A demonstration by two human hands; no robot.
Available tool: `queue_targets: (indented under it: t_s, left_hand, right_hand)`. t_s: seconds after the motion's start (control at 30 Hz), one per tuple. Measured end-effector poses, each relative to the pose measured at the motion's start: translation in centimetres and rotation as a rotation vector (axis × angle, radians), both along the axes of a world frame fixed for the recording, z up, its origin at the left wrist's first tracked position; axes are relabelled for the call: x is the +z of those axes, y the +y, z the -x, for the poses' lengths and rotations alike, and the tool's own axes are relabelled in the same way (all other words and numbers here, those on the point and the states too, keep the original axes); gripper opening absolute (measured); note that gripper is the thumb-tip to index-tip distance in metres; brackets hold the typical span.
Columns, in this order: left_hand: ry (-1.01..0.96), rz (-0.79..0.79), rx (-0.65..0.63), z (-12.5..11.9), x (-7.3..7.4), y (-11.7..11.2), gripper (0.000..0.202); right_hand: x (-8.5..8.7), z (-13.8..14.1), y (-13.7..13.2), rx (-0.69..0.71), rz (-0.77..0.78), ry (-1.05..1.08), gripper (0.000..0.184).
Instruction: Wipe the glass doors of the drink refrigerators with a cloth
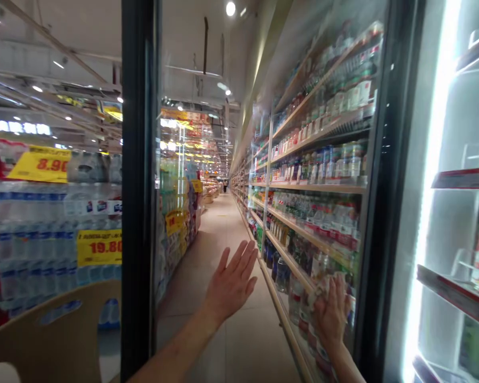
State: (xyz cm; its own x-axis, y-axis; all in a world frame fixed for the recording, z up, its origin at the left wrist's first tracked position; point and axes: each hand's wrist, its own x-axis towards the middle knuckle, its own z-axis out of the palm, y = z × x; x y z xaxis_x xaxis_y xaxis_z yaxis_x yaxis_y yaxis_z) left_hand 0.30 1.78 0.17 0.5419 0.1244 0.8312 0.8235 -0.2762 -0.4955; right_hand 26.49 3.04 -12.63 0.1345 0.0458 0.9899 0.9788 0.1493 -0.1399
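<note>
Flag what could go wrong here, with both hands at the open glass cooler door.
1. The black-framed glass cooler door stands open into the aisle. A push from the right hand, which presses a crumpled pale cloth against it, might swing it towards the tan plastic chair.
2. The bare left hand, spread open and apparently flat on the glass, may leave smears.
</note>
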Motion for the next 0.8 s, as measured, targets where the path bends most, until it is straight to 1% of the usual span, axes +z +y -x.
queue_targets:
  t_s: [0.03,0.1,0.17,0.2,0.23,0.27,0.3,0.37,0.4,0.43,0.47,0.53,0.57,0.6,0.63,0.67,0.7,0.73,0.77,0.8]
  left_hand:
    - [-0.005,0.003,-0.007,0.0,0.0,0.0,0.052]
    - [-0.013,0.010,-0.021,0.0,0.0,0.1,0.052]
    - [-0.013,0.016,-0.030,0.0,0.1,0.1,0.053]
    - [-0.011,0.016,-0.032,0.0,0.1,0.1,0.053]
    - [-0.008,0.014,-0.035,0.0,0.1,0.1,0.053]
    - [-0.006,0.012,-0.037,0.0,0.1,0.1,0.053]
    - [-0.005,0.010,-0.036,0.0,0.1,0.1,0.053]
    - [0.002,0.015,-0.023,0.0,0.1,0.0,0.053]
    - [0.008,0.020,-0.012,0.0,0.1,-0.1,0.053]
    - [0.014,0.022,-0.001,0.0,0.0,-0.1,0.054]
    - [0.024,0.026,0.012,0.0,0.0,-0.2,0.054]
    - [0.044,0.030,0.025,0.0,-0.1,-0.3,0.056]
    - [0.051,0.033,0.030,0.0,-0.2,-0.3,0.056]
    - [0.057,0.034,0.033,0.0,-0.2,-0.4,0.057]
    - [0.062,0.039,0.037,0.0,-0.2,-0.4,0.057]
    - [0.066,0.048,0.042,0.0,-0.3,-0.4,0.057]
    - [0.071,0.058,0.046,0.0,-0.2,-0.4,0.058]
    - [0.079,0.073,0.049,0.0,-0.2,-0.5,0.058]
    - [0.086,0.087,0.051,0.0,-0.1,-0.5,0.058]
    - [0.091,0.101,0.053,-0.1,-0.1,-0.6,0.058]
  right_hand:
    - [-0.2,0.5,-0.1,0.032,0.019,-0.034,0.060]
    - [-0.5,1.5,-0.3,0.125,0.095,-0.237,0.061]
    - [-0.4,1.4,-0.4,0.177,0.155,-0.455,0.058]
    - [-0.2,0.8,-0.4,0.170,0.163,-0.495,0.057]
    - [0.1,0.0,-0.3,0.137,0.147,-0.460,0.056]
    - [0.6,-0.9,-0.1,0.086,0.114,-0.350,0.056]
    - [1.1,-1.6,0.1,0.032,0.076,-0.192,0.057]
    - [2.1,-2.0,0.5,-0.025,0.019,0.108,0.058]
    - [2.5,-1.7,0.6,-0.015,0.012,0.176,0.058]
    - [2.9,-1.1,0.7,0.022,0.028,0.158,0.057]
    - [3.2,-0.4,0.7,0.077,0.059,0.065,0.057]
    - [3.9,0.3,0.6,0.173,0.093,-0.203,0.054]
    - [4.4,0.2,0.7,0.205,0.084,-0.312,0.053]
    - [5.1,-0.2,0.8,0.204,0.045,-0.343,0.053]
    - [5.9,-0.8,1.0,0.180,-0.020,-0.263,0.056]
    - [6.9,-1.3,1.3,0.146,-0.098,-0.101,0.057]
    - [7.9,-1.7,1.6,0.120,-0.099,0.092,0.056]
    - [8.8,-1.9,1.7,0.102,-0.098,0.236,0.054]
    - [9.6,-1.8,1.8,0.097,-0.115,0.284,0.053]
    - [10.2,-1.5,1.7,0.106,-0.104,0.251,0.052]
